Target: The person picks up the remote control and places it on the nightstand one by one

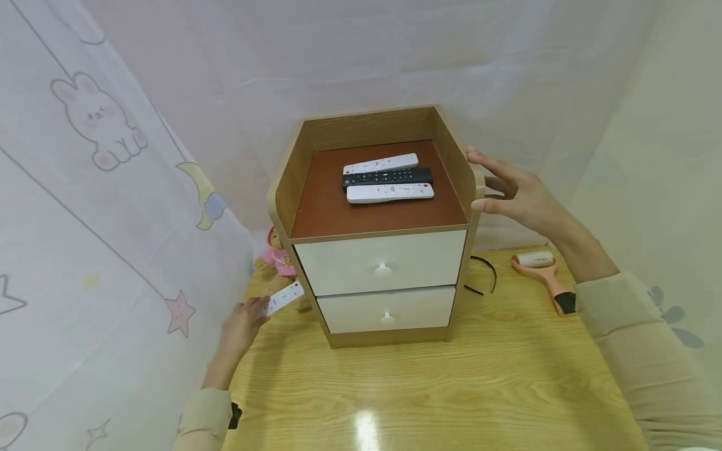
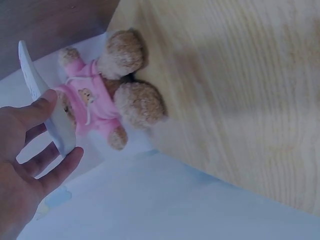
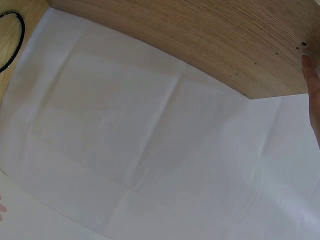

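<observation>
A white remote control [image 1: 284,297] is pinched between the thumb and fingers of my left hand [image 1: 242,322], low beside the left side of a small two-drawer cabinet [image 1: 378,219]. Just beyond that hand, a teddy bear [image 2: 92,95] in a pink hoodie sits by the wall, partly hidden by the cabinet in the head view. My right hand [image 1: 527,191] is at the cabinet's right side panel, its fingers spread and its fingertips right at the wood. Lying side by side on the brown top are two white remotes, one behind [image 1: 380,164] and one in front [image 1: 390,193], with a black remote [image 1: 389,178] between them.
Both white drawers, upper [image 1: 338,266] and lower [image 1: 355,313], are closed. On the wooden table [image 1: 395,388], right of the cabinet, lie a black headband [image 1: 494,275] and a lint roller [image 1: 544,275] with an orange handle. Patterned cloth [image 1: 113,250] hangs close on the left.
</observation>
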The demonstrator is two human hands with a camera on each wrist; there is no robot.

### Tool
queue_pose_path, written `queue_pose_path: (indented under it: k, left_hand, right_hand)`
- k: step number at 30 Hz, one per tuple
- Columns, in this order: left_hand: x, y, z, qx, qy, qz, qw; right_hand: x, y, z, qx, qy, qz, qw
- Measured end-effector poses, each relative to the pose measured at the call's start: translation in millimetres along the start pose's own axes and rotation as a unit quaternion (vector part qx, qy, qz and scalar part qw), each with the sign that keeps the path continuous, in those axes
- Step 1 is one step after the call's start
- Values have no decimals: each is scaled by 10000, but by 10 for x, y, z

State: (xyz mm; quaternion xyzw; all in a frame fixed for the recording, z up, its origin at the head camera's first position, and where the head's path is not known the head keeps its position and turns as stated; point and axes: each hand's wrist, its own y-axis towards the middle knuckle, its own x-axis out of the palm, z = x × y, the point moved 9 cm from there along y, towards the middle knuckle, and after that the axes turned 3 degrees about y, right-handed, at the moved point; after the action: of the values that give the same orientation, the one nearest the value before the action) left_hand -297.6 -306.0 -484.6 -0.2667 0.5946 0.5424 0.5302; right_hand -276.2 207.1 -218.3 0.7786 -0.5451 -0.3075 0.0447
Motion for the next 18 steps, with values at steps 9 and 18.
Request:
queue_pose_path:
  k: [9, 18]
  left_hand:
    - [-371, 115, 8, -170, 50, 243, 9995]
    - [-808, 245, 92, -113, -89, 737, 9972]
  right_hand:
    - [15, -3, -22, -23, 29, -22, 10000]
    - [16, -17, -40, 37, -57, -7, 10000]
